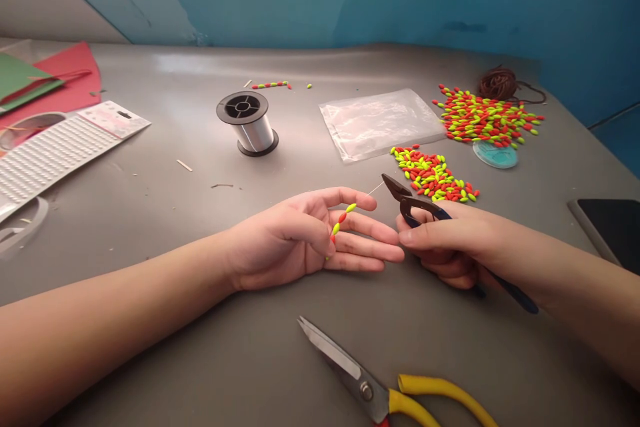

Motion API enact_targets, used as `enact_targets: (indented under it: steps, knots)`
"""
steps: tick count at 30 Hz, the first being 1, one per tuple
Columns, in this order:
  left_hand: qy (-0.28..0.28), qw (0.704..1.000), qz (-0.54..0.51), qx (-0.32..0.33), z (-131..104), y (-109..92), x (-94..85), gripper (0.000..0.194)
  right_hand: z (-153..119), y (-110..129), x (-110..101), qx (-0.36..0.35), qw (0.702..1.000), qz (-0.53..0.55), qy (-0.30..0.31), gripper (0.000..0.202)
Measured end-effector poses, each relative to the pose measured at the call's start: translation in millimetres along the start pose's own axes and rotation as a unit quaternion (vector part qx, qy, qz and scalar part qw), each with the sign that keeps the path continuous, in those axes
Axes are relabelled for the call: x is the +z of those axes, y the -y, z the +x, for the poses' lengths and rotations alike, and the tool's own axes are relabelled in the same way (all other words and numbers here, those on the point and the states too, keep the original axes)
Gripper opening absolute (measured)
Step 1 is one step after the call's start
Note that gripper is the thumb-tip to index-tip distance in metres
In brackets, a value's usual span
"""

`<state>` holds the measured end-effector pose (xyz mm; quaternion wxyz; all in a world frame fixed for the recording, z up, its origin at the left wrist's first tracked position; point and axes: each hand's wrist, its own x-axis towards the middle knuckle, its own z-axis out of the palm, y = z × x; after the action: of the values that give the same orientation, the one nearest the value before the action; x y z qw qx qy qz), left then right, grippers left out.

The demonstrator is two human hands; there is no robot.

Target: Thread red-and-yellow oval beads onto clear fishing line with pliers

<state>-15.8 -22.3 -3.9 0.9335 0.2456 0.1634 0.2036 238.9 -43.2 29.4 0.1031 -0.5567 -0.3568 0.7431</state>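
Note:
My left hand, palm up, pinches a short string of red and yellow-green oval beads under its thumb, the other fingers stretched out to the right. From the upper end of the beads a thin clear line runs to the tip of a pair of pliers. My right hand is wrapped round the pliers, whose dark handles show below the palm. Whether the jaws grip the line or only touch it, I cannot tell. Just beyond the pliers lies a small pile of loose beads.
Yellow-handled scissors lie in front. Behind stand a spool of clear line, a plastic bag, a larger bead pile and brown cord. A phone is right; a bead card and coloured paper are left.

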Motion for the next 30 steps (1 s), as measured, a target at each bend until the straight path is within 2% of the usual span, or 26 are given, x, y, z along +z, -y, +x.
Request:
enact_targets:
  steps: [10, 15, 25, 30]
  knots:
    - [-0.004, 1.000, -0.003, -0.008, -0.8, -1.8, 0.6, 0.042, 0.1, 0.6, 0.9, -0.003, 1.000, -0.012, -0.003, 0.041]
    - [0.013, 1.000, 0.008, -0.002, -1.0, 0.5, -1.4, 0.053, -0.8, 1.0, 1.3, -0.009, 1.000, 0.016, -0.008, 0.042]
    - [-0.003, 1.000, 0.025, -0.016, -0.8, -1.0, 2.6, 0.054, 0.9, -2.8, 1.9, -0.015, 0.999, 0.018, -0.025, 0.037]
    - [0.010, 0.999, 0.025, -0.017, -0.8, -0.4, -0.2, 0.052, 0.9, -3.1, 2.3, -0.017, 0.999, 0.013, -0.034, 0.039]
